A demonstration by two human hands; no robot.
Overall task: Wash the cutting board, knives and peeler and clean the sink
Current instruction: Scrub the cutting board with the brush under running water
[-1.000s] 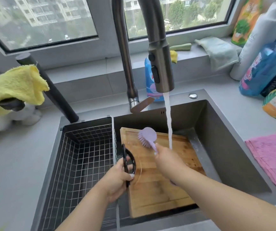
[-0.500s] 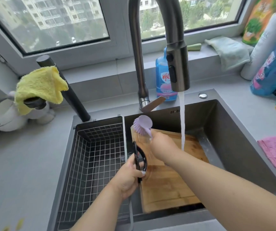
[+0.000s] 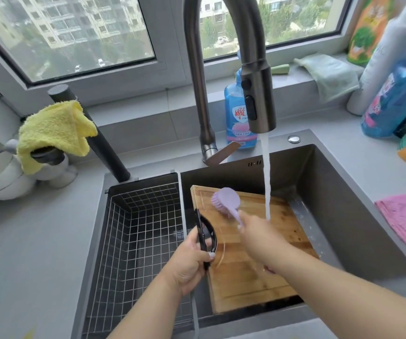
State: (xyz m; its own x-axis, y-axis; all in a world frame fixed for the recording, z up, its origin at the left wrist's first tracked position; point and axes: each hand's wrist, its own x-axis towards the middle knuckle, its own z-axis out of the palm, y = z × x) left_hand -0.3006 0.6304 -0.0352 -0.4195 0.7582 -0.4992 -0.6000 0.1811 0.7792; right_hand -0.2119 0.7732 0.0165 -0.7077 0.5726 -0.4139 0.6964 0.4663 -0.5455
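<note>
**One head camera, looking down into the sink**

There is a single view, worn on the person's head. It faces forward and down, close above the sink [image 3: 358, 216], whose basin fills the lower middle. The faucet [image 3: 258, 69] rises right in front of the lens, and the window [image 3: 86, 33] runs across the top. Both forearms reach in from the bottom edge. The wide lens bends the counter [image 3: 25, 253] at the sides.

Bright daylight from the window [image 3: 86, 33]; wide-angle edge bending, perhaps slight motion blur.
</note>
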